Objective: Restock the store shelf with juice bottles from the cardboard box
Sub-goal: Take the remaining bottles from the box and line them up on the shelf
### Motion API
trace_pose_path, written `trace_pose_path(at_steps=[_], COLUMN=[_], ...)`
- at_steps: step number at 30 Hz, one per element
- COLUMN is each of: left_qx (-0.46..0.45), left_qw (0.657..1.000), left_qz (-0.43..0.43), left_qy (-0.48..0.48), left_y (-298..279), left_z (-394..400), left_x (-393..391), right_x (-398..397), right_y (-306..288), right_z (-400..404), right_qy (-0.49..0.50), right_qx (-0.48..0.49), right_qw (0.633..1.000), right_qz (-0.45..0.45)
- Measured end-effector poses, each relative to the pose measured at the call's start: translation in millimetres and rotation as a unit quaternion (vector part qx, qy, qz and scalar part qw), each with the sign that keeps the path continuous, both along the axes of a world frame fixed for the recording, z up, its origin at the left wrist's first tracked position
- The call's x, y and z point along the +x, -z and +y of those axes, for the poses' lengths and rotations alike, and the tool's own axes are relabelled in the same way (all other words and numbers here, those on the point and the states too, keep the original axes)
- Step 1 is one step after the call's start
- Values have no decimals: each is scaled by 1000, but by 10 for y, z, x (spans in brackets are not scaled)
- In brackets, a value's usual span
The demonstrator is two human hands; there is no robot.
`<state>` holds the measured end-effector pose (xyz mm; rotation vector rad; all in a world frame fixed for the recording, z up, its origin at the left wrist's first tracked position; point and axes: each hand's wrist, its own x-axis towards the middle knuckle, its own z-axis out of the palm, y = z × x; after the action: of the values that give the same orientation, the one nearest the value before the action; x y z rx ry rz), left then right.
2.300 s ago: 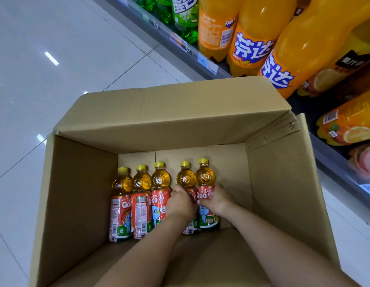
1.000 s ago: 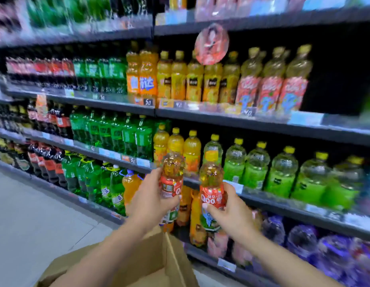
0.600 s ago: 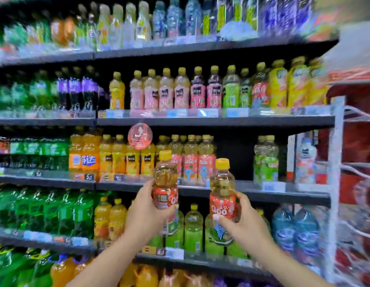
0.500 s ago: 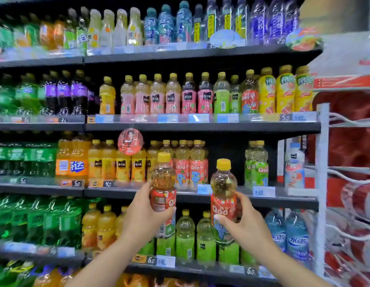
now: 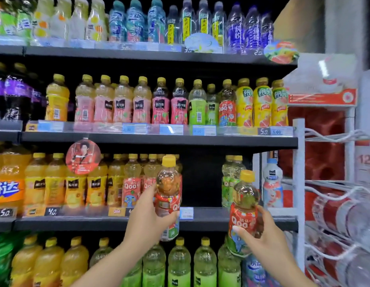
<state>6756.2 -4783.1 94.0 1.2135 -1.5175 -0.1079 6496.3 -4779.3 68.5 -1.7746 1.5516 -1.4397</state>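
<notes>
My left hand point(image 5: 143, 219) grips a juice bottle point(image 5: 168, 189) with a yellow cap and red Qoo label, held upright in front of the shelf point(image 5: 211, 221). My right hand point(image 5: 260, 239) grips a second, identical Qoo bottle point(image 5: 245, 206), held lower and tilted slightly left. Both bottles are level with a dark gap point(image 5: 200, 179) in the shelf row, between the red-labelled Qoo bottles point(image 5: 131, 183) on the left and green-labelled Qoo bottles point(image 5: 228, 179) on the right. The cardboard box is out of view.
Rows of drinks fill the shelves above point(image 5: 159, 100) and below point(image 5: 180, 264). A round promo tag point(image 5: 83, 156) hangs from the shelf edge on the left. A white wire rack point(image 5: 335, 193) with red packs stands to the right, past the shelf's end post point(image 5: 298, 183).
Both hands lifted a bottle each out of the box and raised them to the shelf. The view swung up from the box, and the bottles now sit closer to the gap.
</notes>
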Motion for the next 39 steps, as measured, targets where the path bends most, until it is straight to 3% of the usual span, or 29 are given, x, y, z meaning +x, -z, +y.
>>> trace_pose_path(at_steps=[12,27,39], left_qx=[-60,31,80], left_qw=[997,999,995], left_qz=[3,-32,-64], left_qy=[44,15,-4], left_y=[-317,-136,-83], left_z=[-1105,-1958,-2316], left_x=[-560,-982,-1209], right_x=[-200,-175,-253], right_y=[-29,-58,-40], right_z=[-333,-648,-751], right_qy=[51,28,33], right_qx=[2,8,-11], right_qw=[996,995,998], right_qz=[-68,-90,-55])
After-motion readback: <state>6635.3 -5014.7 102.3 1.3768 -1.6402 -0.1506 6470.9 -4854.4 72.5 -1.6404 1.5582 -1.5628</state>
